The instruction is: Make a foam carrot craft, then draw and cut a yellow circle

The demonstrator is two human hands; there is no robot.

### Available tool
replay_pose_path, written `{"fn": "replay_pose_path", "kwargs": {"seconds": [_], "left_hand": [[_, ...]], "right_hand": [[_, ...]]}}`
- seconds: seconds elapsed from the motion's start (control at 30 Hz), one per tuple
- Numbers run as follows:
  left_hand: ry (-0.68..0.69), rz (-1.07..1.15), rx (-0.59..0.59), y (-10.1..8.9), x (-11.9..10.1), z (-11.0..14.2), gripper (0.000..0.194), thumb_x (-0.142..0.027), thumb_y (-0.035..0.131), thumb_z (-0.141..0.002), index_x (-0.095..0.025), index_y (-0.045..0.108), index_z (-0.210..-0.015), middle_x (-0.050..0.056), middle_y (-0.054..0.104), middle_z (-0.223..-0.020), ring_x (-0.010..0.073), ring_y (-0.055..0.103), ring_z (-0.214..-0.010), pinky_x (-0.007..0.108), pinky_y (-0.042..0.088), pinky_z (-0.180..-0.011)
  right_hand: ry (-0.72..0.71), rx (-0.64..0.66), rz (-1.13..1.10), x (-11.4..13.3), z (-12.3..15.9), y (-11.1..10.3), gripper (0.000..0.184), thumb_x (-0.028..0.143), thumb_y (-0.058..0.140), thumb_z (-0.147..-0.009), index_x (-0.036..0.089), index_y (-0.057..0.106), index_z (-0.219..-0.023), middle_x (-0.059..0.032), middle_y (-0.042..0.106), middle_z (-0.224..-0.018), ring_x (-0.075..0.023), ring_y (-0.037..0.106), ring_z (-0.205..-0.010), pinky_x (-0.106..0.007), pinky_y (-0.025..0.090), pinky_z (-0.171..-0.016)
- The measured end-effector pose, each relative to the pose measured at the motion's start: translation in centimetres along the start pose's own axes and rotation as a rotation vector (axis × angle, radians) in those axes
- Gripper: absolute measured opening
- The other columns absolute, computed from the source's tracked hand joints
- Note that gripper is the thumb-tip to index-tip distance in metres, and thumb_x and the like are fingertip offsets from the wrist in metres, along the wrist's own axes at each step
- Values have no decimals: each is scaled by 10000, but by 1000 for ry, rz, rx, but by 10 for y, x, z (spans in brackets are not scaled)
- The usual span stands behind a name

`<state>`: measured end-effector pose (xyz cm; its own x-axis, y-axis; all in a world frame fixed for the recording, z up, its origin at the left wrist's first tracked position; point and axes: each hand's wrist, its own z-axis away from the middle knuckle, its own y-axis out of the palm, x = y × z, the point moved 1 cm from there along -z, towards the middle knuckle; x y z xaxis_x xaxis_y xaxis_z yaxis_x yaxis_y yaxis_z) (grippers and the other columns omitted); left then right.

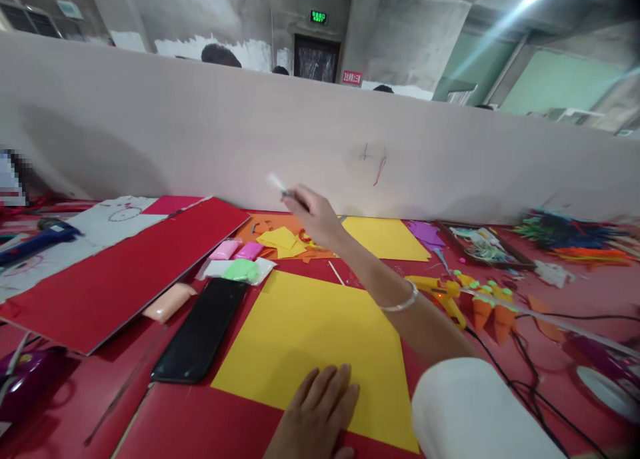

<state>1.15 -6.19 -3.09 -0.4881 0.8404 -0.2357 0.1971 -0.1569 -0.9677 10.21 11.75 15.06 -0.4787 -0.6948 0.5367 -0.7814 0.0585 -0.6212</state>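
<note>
My left hand [320, 412] lies flat on the lower edge of a yellow paper sheet [310, 332], fingers outstretched. Raised above the far part of the table, my right hand [315, 212] pinches a slim, pale pen-like object [276, 182], blurred by motion; its exact kind cannot be made out. To the left of the sheet is a black smartphone [200, 329]. Beyond it sit small packets of pink clay [225, 249] and green clay [241, 270]. Yellow paper scraps [284, 240] lie behind, near my right wrist.
A red board [135, 272] slants across the left side. On the right are a yellow glue gun [440, 289], orange paper carrots [493, 309], dark cables [530, 386] and a tray of small items [483, 246]. A pale partition [200, 139] borders the table's back.
</note>
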Motion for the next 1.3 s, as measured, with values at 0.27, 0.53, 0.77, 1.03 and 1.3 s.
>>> {"fn": "replay_pose_path", "kwargs": {"seconds": [0.27,0.53,0.77,1.03,1.3], "left_hand": [[-169,27,65,-45,6,11,637,-200,510,-740,-283,271,-1324,23,298,-1391,222,333,-1232,366,347,-967],[-322,-10,50,-43,39,50,769,-369,539,-719,-301,118,-1358,33,121,-1439,242,172,-1301,417,266,-1018],[-311,-22,113,-39,25,62,692,-410,510,-750,-334,156,-1340,21,177,-1417,251,254,-1273,405,356,-962],[-325,-90,100,-48,14,62,574,-433,465,-785,-338,254,-1310,3,270,-1382,248,331,-1237,385,370,-961],[-364,-19,189,-52,9,63,553,-465,442,-790,-336,266,-1298,11,272,-1373,262,314,-1243,399,373,-961]], "right_hand": [[387,361,554,-16,121,-17,158,279,436,-815,183,556,-778,-24,591,-685,-126,525,-619,-227,307,-533],[762,450,831,-95,139,5,263,340,465,-799,149,594,-925,-131,647,-883,-234,616,-826,-287,412,-642],[776,469,808,-113,109,12,276,323,494,-764,144,628,-926,-150,650,-904,-233,614,-855,-283,427,-658],[710,405,749,-95,107,8,260,317,497,-717,153,640,-861,-113,657,-852,-213,609,-799,-254,403,-621],[787,215,596,-128,69,-18,240,329,465,-726,169,625,-808,-69,650,-762,-162,588,-657,-216,352,-522]]}}
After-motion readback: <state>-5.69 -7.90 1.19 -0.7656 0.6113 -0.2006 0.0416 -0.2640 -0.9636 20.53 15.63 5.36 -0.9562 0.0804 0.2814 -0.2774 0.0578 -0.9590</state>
